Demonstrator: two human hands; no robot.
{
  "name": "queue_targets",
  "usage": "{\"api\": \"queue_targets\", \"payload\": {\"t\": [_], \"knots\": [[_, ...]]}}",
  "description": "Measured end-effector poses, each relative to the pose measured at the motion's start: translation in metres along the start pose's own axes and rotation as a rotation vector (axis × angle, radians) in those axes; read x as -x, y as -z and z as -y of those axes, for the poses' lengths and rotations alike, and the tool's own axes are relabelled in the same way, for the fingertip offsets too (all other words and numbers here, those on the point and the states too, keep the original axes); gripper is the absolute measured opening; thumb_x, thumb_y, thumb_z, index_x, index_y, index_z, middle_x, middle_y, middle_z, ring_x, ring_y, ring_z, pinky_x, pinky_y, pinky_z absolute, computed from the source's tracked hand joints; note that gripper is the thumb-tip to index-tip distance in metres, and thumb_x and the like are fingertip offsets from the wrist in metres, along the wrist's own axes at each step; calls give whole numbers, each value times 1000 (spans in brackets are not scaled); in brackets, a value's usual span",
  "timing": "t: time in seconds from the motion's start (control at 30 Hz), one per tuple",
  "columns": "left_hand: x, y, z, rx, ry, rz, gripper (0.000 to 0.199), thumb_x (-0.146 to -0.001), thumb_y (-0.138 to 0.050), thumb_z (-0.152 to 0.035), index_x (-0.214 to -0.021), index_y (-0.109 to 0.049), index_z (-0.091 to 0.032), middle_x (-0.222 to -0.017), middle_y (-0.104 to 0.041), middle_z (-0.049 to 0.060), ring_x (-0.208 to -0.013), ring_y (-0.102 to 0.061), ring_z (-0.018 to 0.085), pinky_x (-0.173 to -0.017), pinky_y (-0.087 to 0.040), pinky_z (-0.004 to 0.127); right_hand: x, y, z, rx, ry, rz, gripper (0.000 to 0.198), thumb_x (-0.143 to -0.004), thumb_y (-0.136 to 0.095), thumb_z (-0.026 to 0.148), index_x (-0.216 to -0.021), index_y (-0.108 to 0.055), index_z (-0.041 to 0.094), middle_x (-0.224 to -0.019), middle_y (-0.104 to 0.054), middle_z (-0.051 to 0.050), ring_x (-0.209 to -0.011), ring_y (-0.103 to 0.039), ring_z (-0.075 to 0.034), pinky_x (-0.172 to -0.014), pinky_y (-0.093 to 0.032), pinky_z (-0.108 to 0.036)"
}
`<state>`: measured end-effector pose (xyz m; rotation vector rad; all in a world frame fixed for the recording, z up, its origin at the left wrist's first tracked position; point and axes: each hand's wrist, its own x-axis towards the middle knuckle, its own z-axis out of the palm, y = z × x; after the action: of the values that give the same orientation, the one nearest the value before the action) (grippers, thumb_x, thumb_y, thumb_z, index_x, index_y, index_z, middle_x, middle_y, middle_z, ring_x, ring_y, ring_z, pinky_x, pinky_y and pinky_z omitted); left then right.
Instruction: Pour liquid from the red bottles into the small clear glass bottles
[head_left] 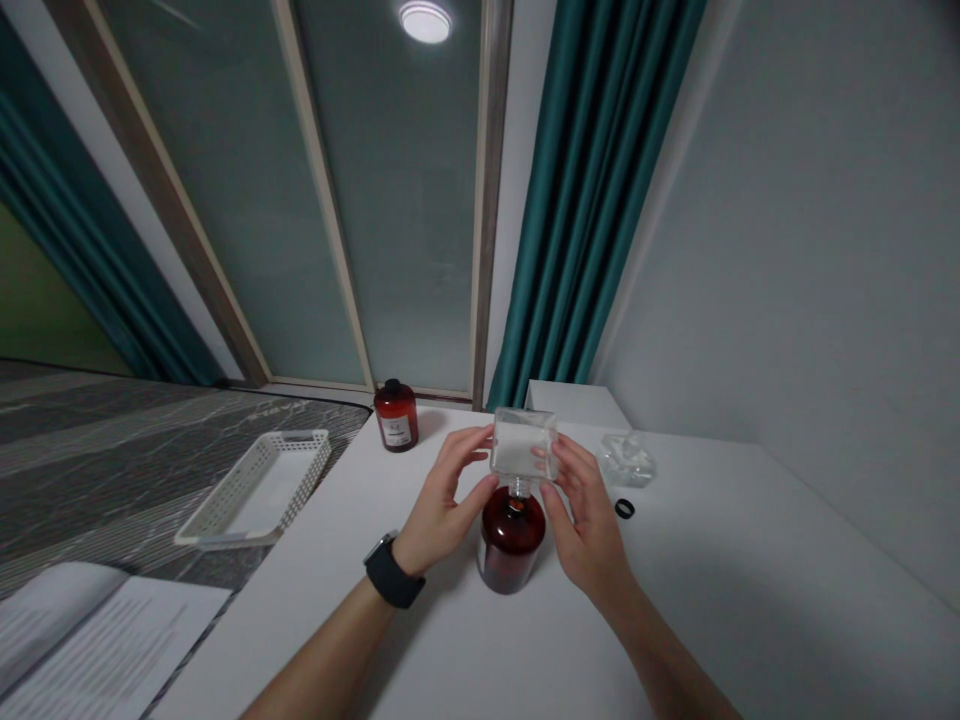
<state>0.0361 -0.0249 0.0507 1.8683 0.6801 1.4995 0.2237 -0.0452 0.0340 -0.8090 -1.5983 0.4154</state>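
Observation:
Both my hands grip a clear, square glass bottle point(523, 443) turned upside down, its neck pointing downward. My left hand point(455, 497), with a dark watch on the wrist, holds its left side. On the opposite side, my right hand point(583, 507) has its fingers and thumb against the glass. Directly beneath is a brown-red bottle point(511, 550) standing upright on the white table point(420, 660). The clear neck meets or hovers just over the brown bottle's mouth; I cannot tell which. A small black ring point(624, 509) lies right of my right hand.
A second brown bottle point(395, 416) with a white label and black cap stands at the table's back left. Crumpled clear plastic point(628, 460) lies at the right, near a white box point(581, 403). To the left are a white basket point(319, 462) and an open book point(142, 640).

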Motion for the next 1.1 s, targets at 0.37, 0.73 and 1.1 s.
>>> {"api": "queue_targets", "payload": {"t": [0.37, 0.73, 1.1], "knots": [[0, -1, 1, 5, -1, -12, 47, -94, -57, -22, -139, -47, -33, -135, -47, 8, -125, -48, 25, -105, -44, 42, -1, 0, 2, 7, 19, -4, 44, -96, -47, 16, -135, -47, 35, -146, -41, -7, -135, -44, -24, -102, -52, -43], [0, -1, -3, 12, -6, -18, 45, -94, -57, -23, -138, -48, -31, -136, -47, 8, -126, -48, 25, -106, -43, 42, -1, 0, 5, 20, 28, 6, 43, -96, -47, 17, -136, -46, 33, -147, -39, -9, -131, -49, -26, -102, -51, -48], [0, -2, -4, 3, -11, -25, 45, -94, -57, -23, -137, -49, -32, -137, -48, 8, -126, -48, 25, -105, -44, 42, -1, 1, 3, 35, 33, 1, 44, -95, -48, 16, -136, -46, 33, -148, -39, -9, -134, -46, -27, -105, -47, -53]]}}
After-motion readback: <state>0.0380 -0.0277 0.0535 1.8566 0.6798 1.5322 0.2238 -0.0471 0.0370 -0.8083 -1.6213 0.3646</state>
